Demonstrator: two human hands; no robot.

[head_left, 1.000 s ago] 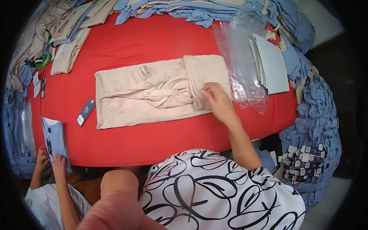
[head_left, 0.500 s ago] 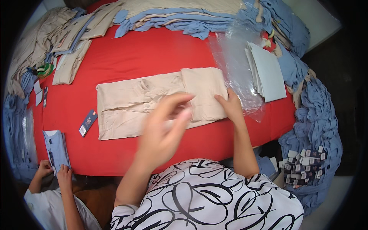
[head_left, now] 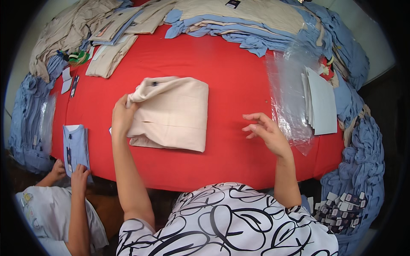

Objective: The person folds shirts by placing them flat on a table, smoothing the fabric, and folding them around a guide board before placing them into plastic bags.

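Note:
A beige shirt, folded into a compact block, lies on the red tablecloth in front of me. My left hand grips the shirt's left edge, with fingers closed on the fabric. The upper left corner of the cloth is lifted and curls open, showing a small dark label inside. My right hand hovers to the right of the shirt, fingers apart and holding nothing. A sliver of a tag shows beside my left wrist, mostly hidden behind it.
At lower left a co-worker's hands touch a folded blue shirt. Clear plastic bags and white boards lie at right. Blue and beige garments are piled along the far edge. Several tags sit at lower right.
The shirt has been folded over into a shorter block. My left hand has gone left and taken its edge; my right hand has let go of the shirt. The view has shifted.

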